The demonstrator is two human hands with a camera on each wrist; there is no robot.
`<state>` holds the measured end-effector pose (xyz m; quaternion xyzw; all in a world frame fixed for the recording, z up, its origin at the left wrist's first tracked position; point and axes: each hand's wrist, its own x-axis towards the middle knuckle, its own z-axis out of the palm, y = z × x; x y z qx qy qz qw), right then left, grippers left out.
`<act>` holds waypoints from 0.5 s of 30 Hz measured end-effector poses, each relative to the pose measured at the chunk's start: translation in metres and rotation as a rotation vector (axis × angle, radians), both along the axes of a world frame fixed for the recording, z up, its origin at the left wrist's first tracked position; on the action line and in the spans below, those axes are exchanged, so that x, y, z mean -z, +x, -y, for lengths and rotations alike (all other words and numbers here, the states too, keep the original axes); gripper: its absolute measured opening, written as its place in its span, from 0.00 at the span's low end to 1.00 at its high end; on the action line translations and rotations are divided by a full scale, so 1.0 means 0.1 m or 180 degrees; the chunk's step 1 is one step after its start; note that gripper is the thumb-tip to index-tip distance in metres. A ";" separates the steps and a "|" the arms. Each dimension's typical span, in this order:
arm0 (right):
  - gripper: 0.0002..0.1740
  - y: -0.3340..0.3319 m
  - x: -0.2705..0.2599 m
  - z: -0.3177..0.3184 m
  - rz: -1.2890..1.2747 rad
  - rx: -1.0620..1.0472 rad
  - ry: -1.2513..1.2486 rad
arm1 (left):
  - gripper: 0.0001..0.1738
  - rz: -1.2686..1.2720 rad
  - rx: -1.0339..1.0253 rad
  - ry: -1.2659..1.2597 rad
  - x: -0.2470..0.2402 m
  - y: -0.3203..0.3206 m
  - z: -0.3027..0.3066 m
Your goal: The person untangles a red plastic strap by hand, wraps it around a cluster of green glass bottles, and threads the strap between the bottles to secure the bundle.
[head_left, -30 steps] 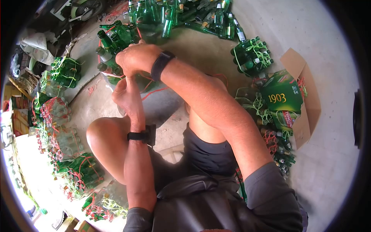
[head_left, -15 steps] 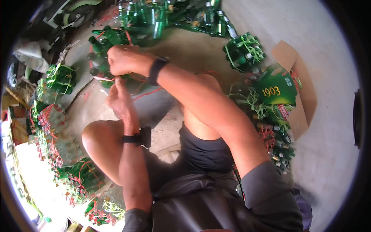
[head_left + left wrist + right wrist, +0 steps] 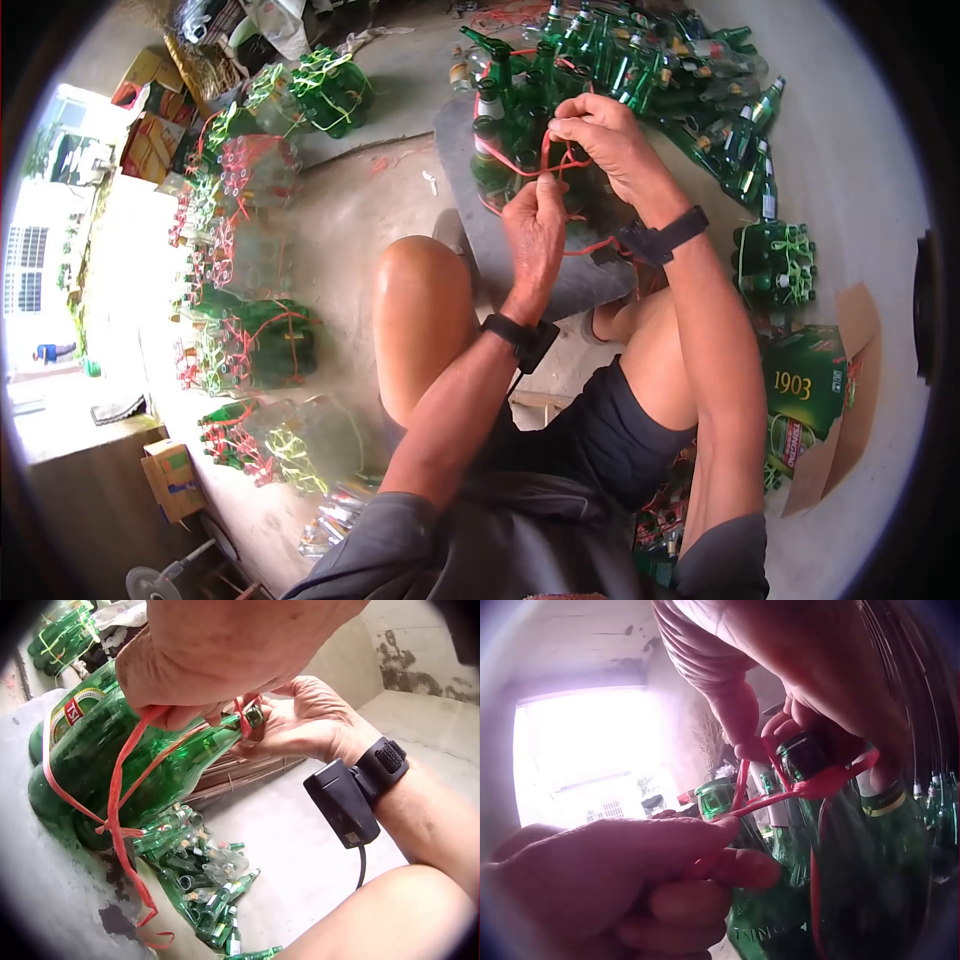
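Green glass beer bottles (image 3: 490, 108) stand upright in a group, with red plastic twine (image 3: 515, 168) looped around them. My left hand (image 3: 535, 230) pinches the twine between thumb and forefinger at the near side of the group. Just beyond it, my right hand (image 3: 612, 145) pinches a raised loop of the same twine. In the right wrist view the twine (image 3: 825, 782) passes close by the bottle necks, and my left hand (image 3: 645, 877) grips it at lower left. A loose twine end (image 3: 139, 889) hangs down in the left wrist view.
The bottles stand on a dark grey mat (image 3: 455, 150). Loose bottles (image 3: 700, 90) lie heaped behind to the right. Tied bundles (image 3: 335, 95) line the left, another bundle (image 3: 775, 262) stands right, near an open carton (image 3: 795, 385). My bent knee (image 3: 425, 320) is close by.
The head view has swung left, shifting the scene rightward. My right hand no longer covers the bottles so much and now holds a twine loop up, slightly apart from my left hand.
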<state>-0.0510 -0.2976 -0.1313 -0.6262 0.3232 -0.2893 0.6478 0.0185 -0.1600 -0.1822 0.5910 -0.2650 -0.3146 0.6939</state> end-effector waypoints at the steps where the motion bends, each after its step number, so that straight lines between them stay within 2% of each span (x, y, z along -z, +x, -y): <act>1: 0.10 -0.01 -0.01 -0.02 0.0068 0.0106 0.0004 | 0.24 0.0074 0.0019 0.0085 -0.01 -0.01 0.02; 4: 0.10 0.00 -0.04 -0.02 0.0167 0.0290 -0.0019 | 0.27 0.0047 0.0118 0.0419 -0.07 0.02 -0.01; 6: 0.09 0.03 -0.07 -0.02 0.0724 0.0724 0.0191 | 0.27 -0.0114 0.0286 0.0422 -0.07 0.01 0.01; 15: 0.14 0.08 -0.10 -0.01 0.0532 0.0820 -0.0030 | 0.24 -0.0316 0.0297 0.0002 0.21 -0.02 0.12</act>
